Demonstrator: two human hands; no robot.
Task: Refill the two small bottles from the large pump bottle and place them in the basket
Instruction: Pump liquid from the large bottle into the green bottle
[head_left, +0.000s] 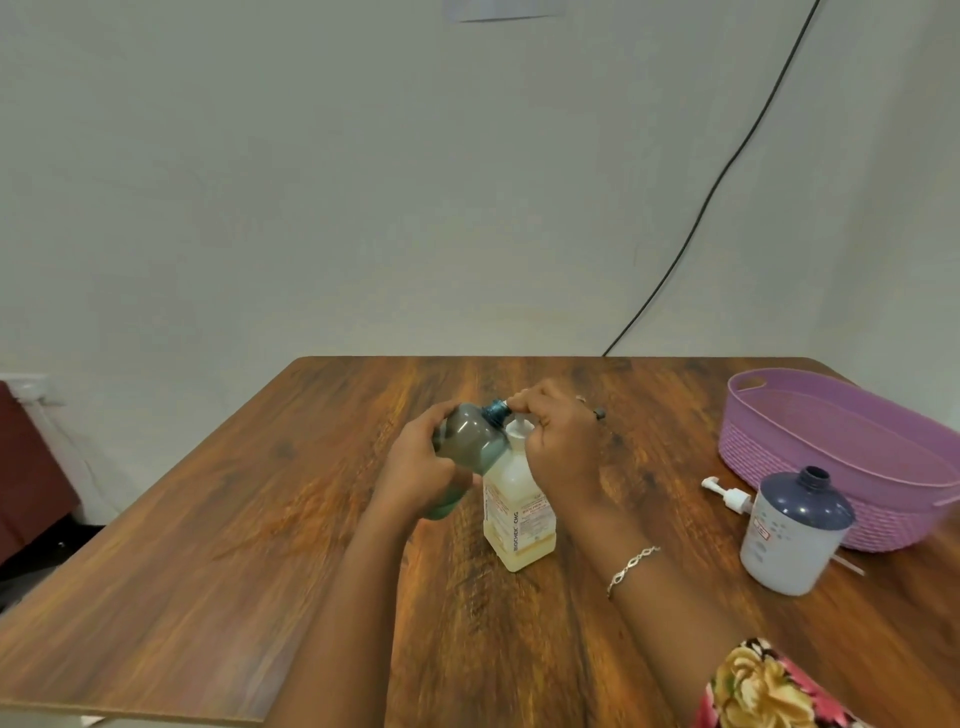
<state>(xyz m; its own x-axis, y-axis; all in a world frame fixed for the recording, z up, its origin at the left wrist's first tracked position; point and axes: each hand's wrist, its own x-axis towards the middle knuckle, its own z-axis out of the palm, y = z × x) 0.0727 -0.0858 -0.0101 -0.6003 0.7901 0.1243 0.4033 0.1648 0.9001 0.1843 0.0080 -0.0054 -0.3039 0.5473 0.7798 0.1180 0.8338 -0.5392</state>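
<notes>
Looks like a plain room in someone's home, or maybe a bare little office; it's hard to pin down further. The work surface is a wood-grain laminate table (260, 519) pushed up against a blank off-white wall (311, 182), and a black cable (724, 174) hangs loose down that wall to behind the table's far edge. On the right sits a lilac plastic basket (779, 457) with a woven-look pattern, the household storage kind. Just in front of it stands a white bottle with a navy shoulder (789, 540), top open, with a white pump head (727, 496) lying on the table beside it. A dark red piece of furniture (26, 467) peeks in at far left, too cropped to name.
</notes>
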